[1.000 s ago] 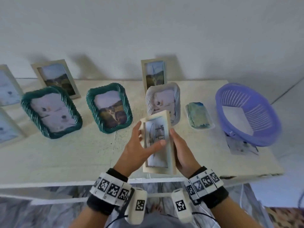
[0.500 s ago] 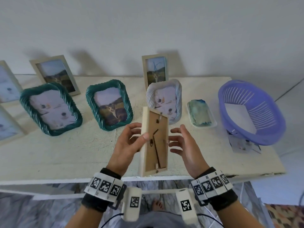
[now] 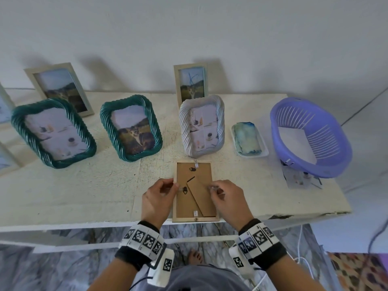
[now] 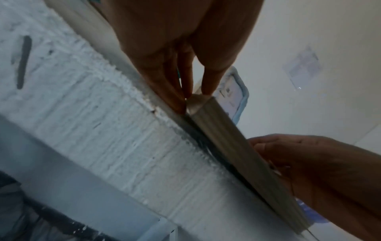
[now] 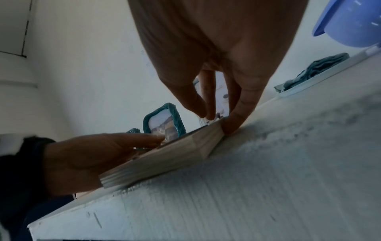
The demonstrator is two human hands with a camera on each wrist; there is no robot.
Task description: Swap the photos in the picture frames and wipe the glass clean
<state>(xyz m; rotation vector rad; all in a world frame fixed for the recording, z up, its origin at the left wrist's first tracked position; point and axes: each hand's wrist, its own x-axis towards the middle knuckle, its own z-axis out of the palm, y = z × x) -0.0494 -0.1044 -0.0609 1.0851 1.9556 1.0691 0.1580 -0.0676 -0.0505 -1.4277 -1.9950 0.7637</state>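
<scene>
The small rectangular light-wood picture frame (image 3: 195,191), held upright half a second ago with its back turned to the person, has now been laid face down on the white tabletop (image 3: 84,194), at its near edge, directly between the hands. Its brown fibreboard backing, with a folded easel stand and small metal retaining tabs, is turned upward.

The left hand (image 3: 157,198) is curled at the frame's left edge, thumb and fingertips brought together on a side tab. The right hand (image 3: 227,199) is curled likewise at the right edge, pinching the opposite tab. From the wrist views, fingertips (image 5: 230,127) are seen touching the frame's rim.

The flip suggests that opening has begun: the tabs are probably to be turned aside so that the backing can be lifted and the photo exchanged. The glass, now lying against the rough tabletop, remains unwiped. Beyond the right hand a folded blue-green cloth (image 3: 247,137) lies on a white tray.
</scene>
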